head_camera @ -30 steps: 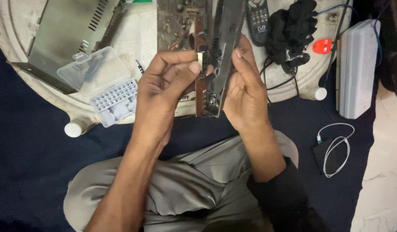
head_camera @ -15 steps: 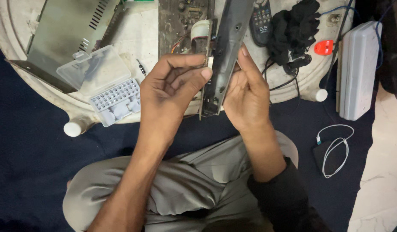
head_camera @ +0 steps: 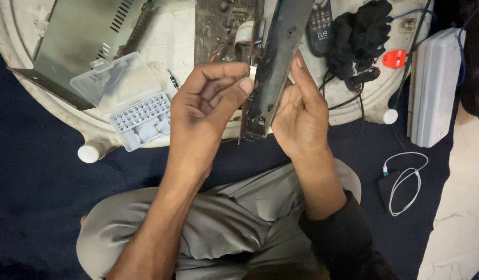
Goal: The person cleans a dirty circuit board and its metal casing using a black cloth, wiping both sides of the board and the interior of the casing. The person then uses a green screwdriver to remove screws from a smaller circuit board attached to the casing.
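Head view: left hand (head_camera: 211,103) and right hand (head_camera: 300,111) are both gripping a long dark panel (head_camera: 276,62), tilting over the circuit board (head_camera: 216,26).

This looks like a makeshift electronics repair spot on a home floor: a low round white table (head_camera: 161,36) on dark blue cloth (head_camera: 32,176) carries a bare circuit board (head_camera: 219,26), a metal casing (head_camera: 79,36) and, near its left edge, an open screwdriver-bit case (head_camera: 141,116).
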